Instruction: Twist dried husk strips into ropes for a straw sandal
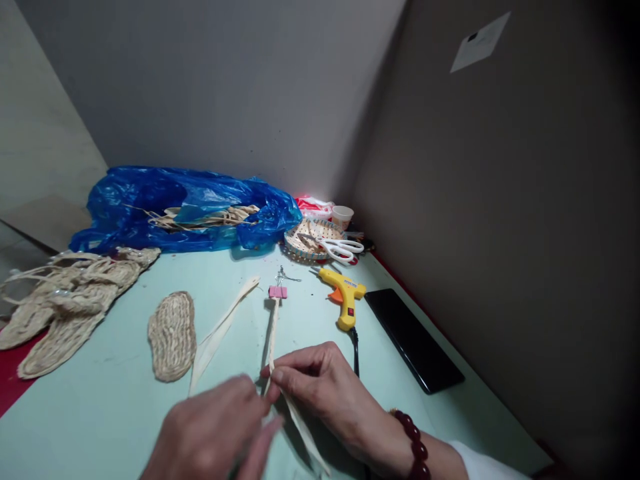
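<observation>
A thin braid of pale straw strips (273, 330) runs toward me from a pink binder clip (278, 292) that grips its far end. My right hand (325, 393) pinches the braid's near end between thumb and fingers. From there one loose strip (306, 430) hangs down toward the table's near edge. Just left of the pinch is my left hand (210, 427), slightly blurred, its fingers curled on another strand at the braid's end. More flat straw strips (217, 340) lie left of the braid. Beyond them rests a woven straw sole (173, 337).
Woven straw sandals (95, 293) lie at the left. A blue plastic bag (200, 193) with straw inside stands at the back, beside a round basket (310, 233) holding white-handled scissors (345, 249) and a cup (343, 216). A yellow glue gun (345, 297) and black phone (415, 340) are right.
</observation>
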A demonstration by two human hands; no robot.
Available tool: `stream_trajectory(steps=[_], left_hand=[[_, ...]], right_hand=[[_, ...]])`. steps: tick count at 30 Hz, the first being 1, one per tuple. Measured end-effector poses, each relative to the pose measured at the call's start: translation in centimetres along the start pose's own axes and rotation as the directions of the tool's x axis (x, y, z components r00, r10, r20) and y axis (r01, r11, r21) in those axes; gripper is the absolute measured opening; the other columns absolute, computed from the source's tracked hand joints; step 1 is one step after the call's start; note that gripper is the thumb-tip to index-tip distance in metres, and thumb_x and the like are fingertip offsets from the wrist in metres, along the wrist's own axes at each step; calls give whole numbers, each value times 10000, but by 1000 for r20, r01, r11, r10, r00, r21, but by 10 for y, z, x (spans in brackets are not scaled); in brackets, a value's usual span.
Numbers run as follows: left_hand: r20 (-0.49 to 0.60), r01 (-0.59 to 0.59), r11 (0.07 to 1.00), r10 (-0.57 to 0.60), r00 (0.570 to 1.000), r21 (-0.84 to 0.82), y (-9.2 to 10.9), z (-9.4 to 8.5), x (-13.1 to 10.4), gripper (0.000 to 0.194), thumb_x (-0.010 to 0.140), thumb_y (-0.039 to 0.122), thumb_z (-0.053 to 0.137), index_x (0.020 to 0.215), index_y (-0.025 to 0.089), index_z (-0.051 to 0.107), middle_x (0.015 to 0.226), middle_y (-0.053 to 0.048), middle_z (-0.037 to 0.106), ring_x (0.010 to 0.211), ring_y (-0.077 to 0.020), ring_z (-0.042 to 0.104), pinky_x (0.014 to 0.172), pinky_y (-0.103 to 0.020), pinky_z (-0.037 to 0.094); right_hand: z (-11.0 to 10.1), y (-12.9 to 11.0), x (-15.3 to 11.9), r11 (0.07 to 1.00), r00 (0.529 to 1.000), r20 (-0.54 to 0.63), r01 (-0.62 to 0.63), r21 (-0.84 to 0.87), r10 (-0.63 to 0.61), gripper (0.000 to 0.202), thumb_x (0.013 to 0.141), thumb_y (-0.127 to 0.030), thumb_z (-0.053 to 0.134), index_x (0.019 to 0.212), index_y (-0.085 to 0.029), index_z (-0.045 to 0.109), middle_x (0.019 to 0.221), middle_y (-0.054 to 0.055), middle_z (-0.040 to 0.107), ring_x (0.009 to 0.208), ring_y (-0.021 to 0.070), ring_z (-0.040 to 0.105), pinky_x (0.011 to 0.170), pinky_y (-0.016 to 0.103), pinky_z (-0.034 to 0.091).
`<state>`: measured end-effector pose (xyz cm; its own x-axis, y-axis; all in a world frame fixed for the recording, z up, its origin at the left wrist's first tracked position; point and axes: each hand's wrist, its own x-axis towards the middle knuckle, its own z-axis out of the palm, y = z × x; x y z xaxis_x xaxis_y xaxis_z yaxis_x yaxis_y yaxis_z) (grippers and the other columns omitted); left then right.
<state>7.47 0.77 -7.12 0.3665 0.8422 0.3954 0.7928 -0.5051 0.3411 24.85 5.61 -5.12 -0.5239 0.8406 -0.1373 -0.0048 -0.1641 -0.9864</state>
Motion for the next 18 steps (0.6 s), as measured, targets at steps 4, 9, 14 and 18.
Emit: stream_trajectory(steps=[4, 9, 14, 18], left_hand=[[497, 675, 514, -457, 737, -529, -13, -4, 20, 339, 879, 553, 475, 936, 229, 558, 533, 29, 569, 387, -137, 497, 368, -232, 388], [697, 739, 92, -274, 663, -668, -12, 7, 26, 353, 802, 507, 637, 732, 187, 508, 484, 83, 475, 285, -21, 330, 303, -149, 247], [633, 728, 122, -411, 656, -675, -4, 2, 21, 386, 789, 571, 635, 784, 211, 498, 470, 147, 331, 297, 0, 153, 298, -149, 123], [600, 722, 178, -445, 665, -669, -6, 4, 21, 431, 743, 562, 668, 644, 206, 446, 463, 142, 273, 357, -14, 127, 345, -177, 47]], right_hand=[[-2, 2, -1, 999, 999, 45, 19, 50, -21, 267, 851, -221, 546, 672, -96, 698, 590, -16, 512, 602, 97, 402, 614, 221, 328], [-3, 4, -3, 989, 994, 69, 95, -115, -87, 280, 869, -170, 469, 699, -114, 685, 658, 6, 587, 663, 123, 489, 659, 228, 385], [-2, -3, -9, 836, 996, 24, 86, -542, -88, 263, 883, -211, 496, 695, -146, 668, 572, -19, 548, 534, 97, 426, 524, 217, 316], [0, -4, -13, 672, 974, 49, 190, -716, -222, 226, 883, -184, 484, 738, -156, 654, 619, 4, 608, 548, 104, 516, 524, 216, 330]])
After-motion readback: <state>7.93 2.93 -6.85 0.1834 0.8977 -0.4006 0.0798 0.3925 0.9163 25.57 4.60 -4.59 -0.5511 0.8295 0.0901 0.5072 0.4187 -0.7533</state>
